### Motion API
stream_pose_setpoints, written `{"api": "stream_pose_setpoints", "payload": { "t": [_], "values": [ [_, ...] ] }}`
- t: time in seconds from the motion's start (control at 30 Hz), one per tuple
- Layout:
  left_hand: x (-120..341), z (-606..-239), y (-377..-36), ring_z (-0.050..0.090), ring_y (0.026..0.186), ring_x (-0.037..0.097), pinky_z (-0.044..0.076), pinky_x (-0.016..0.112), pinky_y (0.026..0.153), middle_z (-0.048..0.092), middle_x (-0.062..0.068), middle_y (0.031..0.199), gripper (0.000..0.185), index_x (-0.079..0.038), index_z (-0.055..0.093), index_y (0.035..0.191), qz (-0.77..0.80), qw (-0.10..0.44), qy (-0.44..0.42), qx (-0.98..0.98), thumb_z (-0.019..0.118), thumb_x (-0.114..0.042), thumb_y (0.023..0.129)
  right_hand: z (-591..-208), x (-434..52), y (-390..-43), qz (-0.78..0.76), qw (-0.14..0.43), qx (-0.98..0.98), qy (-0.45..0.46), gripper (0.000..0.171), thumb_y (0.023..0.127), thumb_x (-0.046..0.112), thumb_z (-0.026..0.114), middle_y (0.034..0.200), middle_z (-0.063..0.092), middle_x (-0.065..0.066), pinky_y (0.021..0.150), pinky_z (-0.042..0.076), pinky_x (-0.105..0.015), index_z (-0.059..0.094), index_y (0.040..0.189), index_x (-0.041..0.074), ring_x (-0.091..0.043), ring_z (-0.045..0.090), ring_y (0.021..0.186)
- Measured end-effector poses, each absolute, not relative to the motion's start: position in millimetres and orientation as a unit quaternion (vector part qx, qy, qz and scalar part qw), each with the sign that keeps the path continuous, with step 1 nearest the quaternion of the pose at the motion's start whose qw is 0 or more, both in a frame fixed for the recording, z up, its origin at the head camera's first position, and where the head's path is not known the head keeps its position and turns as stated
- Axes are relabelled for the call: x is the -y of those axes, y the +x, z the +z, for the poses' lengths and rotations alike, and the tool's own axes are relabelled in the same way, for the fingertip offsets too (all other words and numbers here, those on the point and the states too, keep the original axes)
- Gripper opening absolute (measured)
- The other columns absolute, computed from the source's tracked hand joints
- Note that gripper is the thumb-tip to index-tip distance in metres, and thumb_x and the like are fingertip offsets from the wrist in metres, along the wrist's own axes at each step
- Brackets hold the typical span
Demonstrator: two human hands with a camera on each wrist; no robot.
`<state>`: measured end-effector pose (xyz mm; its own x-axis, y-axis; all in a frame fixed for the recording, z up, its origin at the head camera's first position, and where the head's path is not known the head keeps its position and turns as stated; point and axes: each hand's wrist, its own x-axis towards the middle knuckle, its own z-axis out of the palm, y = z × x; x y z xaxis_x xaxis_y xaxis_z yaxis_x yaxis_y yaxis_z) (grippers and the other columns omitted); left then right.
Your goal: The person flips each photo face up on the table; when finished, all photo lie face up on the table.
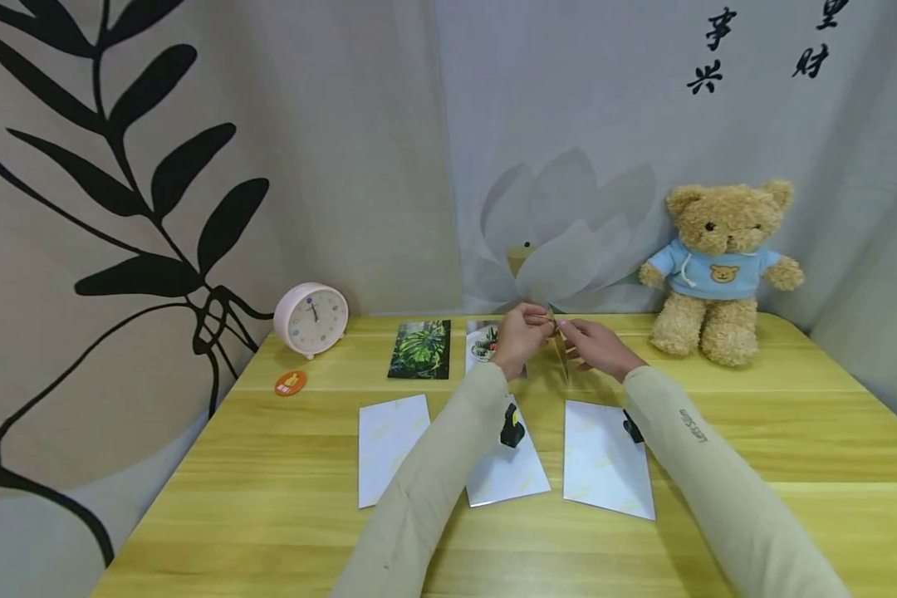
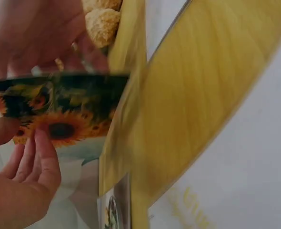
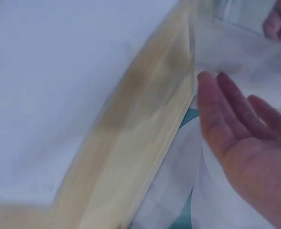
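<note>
Sleeves (image 1: 433, 490) partly hide white cards (image 1: 605, 457); left hand (image 1: 522, 339) apparently pinches a sunflower card (image 2: 85, 102).

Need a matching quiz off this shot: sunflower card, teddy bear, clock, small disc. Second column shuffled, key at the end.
Things:
1. Sunflower card
2. Teddy bear
3. Clock
4. Small disc

Descriptions:
A. Pale pink, standing near the back of the table
B. Pinched in the left hand
C. Orange, lying flat
D. Tan, dressed in light blue

Pairs: 1-B, 2-D, 3-A, 4-C
</note>
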<state>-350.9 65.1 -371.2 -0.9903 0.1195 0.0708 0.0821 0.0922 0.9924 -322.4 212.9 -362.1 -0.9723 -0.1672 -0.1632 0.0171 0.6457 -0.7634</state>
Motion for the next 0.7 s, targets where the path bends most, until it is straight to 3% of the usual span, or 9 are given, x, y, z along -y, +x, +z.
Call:
{"api": "stream_pose_setpoints", "payload": {
  "t": [0.2, 0.3, 0.5, 0.7],
  "values": [
    [-64.3, -374.1, -346.5, 0.063, 0.095, 0.019, 0.051, 0.035, 0.080, 0.067, 0.004, 0.108, 0.025, -0.014, 0.063, 0.110, 0.628, 0.051, 0.070, -0.774, 0.066, -0.020, 0.086, -358.1, -216.0, -324.6, -0.529, 0.100, -0.842, -0.038, 0.062, 0.096, 0.049, 0.035, 0.139, 0.041, -0.018, 0.094, 0.048, -0.049, 0.033, 0.143, 0.009, -0.036, 0.049, 0.121],
    [-65.6, -374.8, -345.1, 0.063, 0.091, 0.020, 0.052, 0.040, 0.083, 0.065, 0.007, 0.108, 0.028, -0.015, 0.063, 0.112, 0.625, 0.063, 0.077, -0.774, 0.067, -0.021, 0.085, -354.7, -219.6, -322.9, -0.560, 0.077, -0.824, -0.037, 0.052, 0.098, 0.037, 0.040, 0.134, 0.045, -0.018, 0.092, 0.050, -0.046, 0.039, 0.140, 0.006, -0.030, 0.055, 0.111],
    [-68.0, -370.4, -341.3, 0.052, 0.081, 0.017, 0.044, 0.032, 0.068, 0.059, 0.012, 0.115, 0.025, -0.018, 0.065, 0.108, 0.604, 0.047, 0.076, -0.792, 0.069, -0.017, 0.083, -352.9, -225.5, -319.6, -0.563, -0.015, -0.826, -0.025, 0.039, 0.093, 0.014, 0.053, 0.111, 0.058, -0.012, 0.074, 0.056, -0.026, 0.051, 0.129, 0.002, -0.012, 0.062, 0.085],
    [-71.5, -372.8, -339.9, 0.057, 0.087, 0.021, 0.045, 0.030, 0.068, 0.061, 0.009, 0.117, 0.020, -0.016, 0.068, 0.100, 0.577, 0.013, 0.064, -0.814, 0.070, -0.013, 0.081, -363.7, -238.5, -316.3, -0.574, -0.091, -0.814, 0.012, 0.035, 0.086, 0.002, 0.059, 0.103, 0.063, -0.015, 0.069, 0.057, -0.024, 0.056, 0.121, -0.002, -0.007, 0.066, 0.075]
  ]
}}
